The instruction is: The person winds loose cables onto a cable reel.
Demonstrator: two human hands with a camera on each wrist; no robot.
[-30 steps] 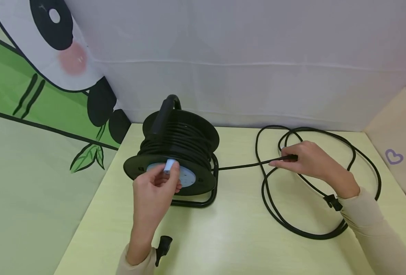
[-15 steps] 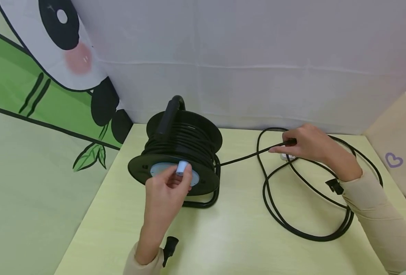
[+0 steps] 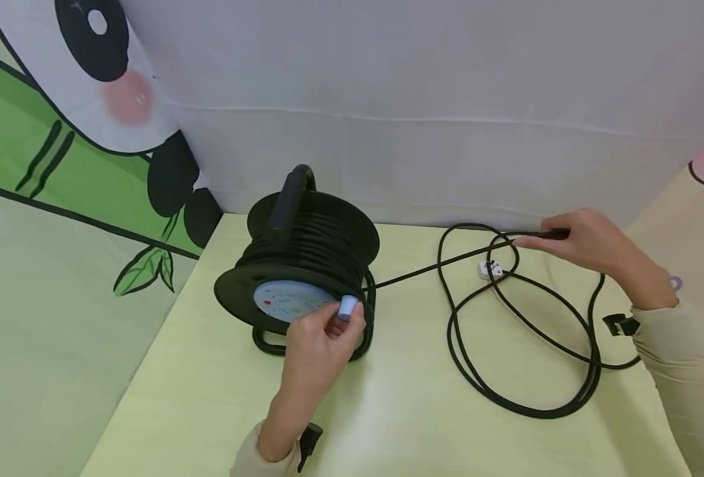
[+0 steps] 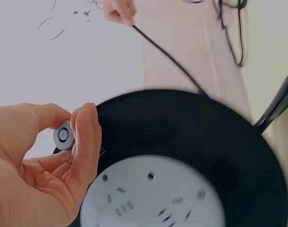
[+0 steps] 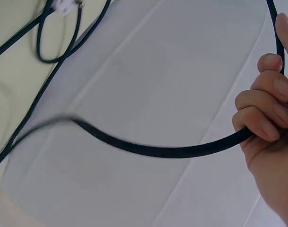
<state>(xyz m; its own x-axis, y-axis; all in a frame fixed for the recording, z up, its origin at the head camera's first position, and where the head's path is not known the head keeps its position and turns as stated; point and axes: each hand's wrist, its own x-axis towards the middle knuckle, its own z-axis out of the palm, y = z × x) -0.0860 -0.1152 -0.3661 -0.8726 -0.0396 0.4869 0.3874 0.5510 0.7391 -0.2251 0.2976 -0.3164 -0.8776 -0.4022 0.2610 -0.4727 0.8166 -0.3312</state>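
A black cable reel [image 3: 304, 252] stands on its tube frame at the left of the table, wound with black cable and bearing a pale blue socket panel [image 3: 289, 301] on its near face. Between thumb and fingers my left hand [image 3: 322, 338] pinches the reel's light blue crank knob [image 3: 347, 307], at the right of the near flange. In the left wrist view the knob [image 4: 64, 135] shows end-on. My right hand [image 3: 596, 245] grips the black cable [image 3: 429, 268], which runs taut to the reel. In the right wrist view its fingers [image 5: 257, 118] curl round the cable.
Loose cable loops [image 3: 522, 414] lie on the right half of the table [image 3: 411, 397]. A white plug [image 3: 490, 269] rests among them. Behind the table hangs a pale cloth wall [image 3: 417, 132], with a printed panel [image 3: 77, 179] at the left.
My left hand has carried the knob to the right round the reel's face, uncovering more of the panel. My right hand has moved right and back, pulling the cable along; the white plug now shows.
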